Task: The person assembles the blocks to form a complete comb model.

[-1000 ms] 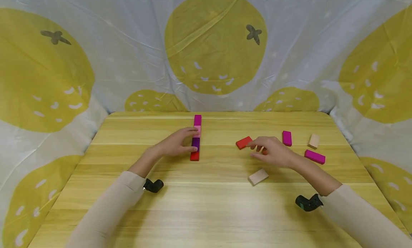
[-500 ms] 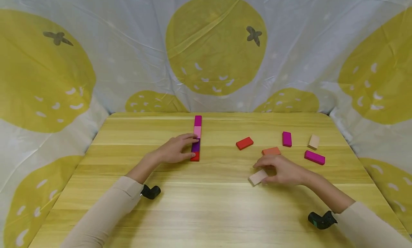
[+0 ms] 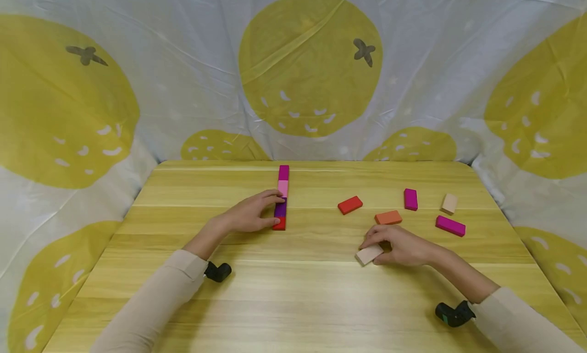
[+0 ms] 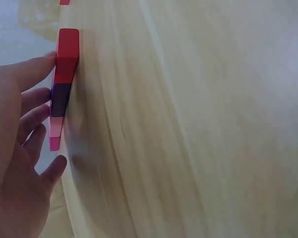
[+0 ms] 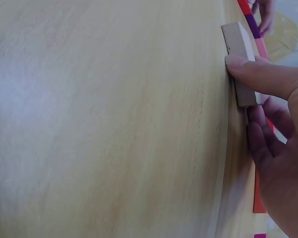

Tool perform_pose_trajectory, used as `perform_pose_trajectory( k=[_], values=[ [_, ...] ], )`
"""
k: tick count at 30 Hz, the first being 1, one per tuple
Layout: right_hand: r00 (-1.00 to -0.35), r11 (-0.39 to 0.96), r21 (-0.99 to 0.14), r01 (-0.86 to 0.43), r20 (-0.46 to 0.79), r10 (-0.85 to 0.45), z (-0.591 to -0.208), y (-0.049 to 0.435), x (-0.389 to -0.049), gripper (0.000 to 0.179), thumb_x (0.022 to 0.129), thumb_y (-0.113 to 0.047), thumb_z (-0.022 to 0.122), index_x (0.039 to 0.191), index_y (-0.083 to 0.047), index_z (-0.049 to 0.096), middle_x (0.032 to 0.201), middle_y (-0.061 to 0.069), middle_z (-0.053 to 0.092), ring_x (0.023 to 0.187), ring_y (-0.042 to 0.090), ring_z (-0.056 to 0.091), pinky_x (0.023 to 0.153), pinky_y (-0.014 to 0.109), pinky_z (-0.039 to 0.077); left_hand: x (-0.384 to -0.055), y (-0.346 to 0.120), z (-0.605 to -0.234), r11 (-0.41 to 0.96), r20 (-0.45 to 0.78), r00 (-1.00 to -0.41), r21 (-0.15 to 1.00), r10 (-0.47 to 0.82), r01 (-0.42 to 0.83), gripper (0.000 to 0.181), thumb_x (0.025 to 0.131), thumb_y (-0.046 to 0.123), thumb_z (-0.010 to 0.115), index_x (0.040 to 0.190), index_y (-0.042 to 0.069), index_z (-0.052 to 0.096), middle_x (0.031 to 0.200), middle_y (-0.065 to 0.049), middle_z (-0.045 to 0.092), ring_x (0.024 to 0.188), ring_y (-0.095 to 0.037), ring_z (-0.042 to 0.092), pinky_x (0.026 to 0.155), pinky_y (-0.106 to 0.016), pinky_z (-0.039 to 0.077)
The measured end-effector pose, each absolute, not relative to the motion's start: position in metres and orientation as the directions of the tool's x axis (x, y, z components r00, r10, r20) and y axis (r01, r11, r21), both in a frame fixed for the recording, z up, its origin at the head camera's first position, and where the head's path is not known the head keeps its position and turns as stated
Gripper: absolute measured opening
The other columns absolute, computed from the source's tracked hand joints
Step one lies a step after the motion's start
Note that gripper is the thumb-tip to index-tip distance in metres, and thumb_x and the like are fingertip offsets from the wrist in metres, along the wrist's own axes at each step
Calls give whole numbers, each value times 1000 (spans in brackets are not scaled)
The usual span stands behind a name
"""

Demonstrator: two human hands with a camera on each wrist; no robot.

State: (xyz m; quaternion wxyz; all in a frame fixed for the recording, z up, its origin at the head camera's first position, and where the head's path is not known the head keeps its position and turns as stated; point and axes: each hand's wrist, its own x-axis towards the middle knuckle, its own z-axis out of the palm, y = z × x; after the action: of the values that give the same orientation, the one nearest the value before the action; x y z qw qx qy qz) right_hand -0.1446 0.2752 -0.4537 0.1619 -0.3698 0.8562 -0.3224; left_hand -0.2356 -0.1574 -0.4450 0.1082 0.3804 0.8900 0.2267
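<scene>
A straight row of blocks runs away from me: a red block nearest, then a purple block, a pink block and a magenta block. My left hand lies along its left side with loosely extended fingers; the thumb is at the red block and other fingertips are at the purple one. Right of centre, my right hand pinches a pale wooden block between thumb and fingers. In the right wrist view the thumb presses the near face of this pale block.
Loose blocks lie beyond my right hand: a red block, an orange block, an upright-lying magenta block, a second magenta block and a beige block. A patterned curtain borders the wooden table.
My right hand has moved from beside the loose red block toward me and taken hold of the pale block. The left hand has slid slightly nearer along the row.
</scene>
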Motion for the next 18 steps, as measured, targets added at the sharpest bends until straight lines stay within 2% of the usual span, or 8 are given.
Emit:
perform_pose_trajectory(
  k=[5,11,18],
  values=[
    [-683,533,-670,-517,-53,-729,-454,272,-146,31,89,-17,84,119,-22,78,118,-7,65,106,19,58,85,34,53,-237,-158,-445,613,-25,-689,480,724,627,55,100,29,71,146,3,56,156,-13,43,145,-32,39,119,-46,31],
    [-697,537,-667,-517,-37,-716,-450,260,-150,29,91,-24,84,119,-21,76,109,-12,65,89,13,56,74,30,50,-240,-155,-444,604,-17,-684,484,729,633,55,99,28,72,144,1,57,155,-14,43,144,-32,39,120,-45,31],
    [-726,548,-644,-534,18,-687,-447,229,-154,32,89,-27,85,117,-16,74,109,-9,66,90,11,58,76,30,52,-240,-156,-444,609,-26,-686,486,727,627,54,98,28,74,143,1,59,154,-13,44,143,-31,41,119,-45,32]
  ],
)
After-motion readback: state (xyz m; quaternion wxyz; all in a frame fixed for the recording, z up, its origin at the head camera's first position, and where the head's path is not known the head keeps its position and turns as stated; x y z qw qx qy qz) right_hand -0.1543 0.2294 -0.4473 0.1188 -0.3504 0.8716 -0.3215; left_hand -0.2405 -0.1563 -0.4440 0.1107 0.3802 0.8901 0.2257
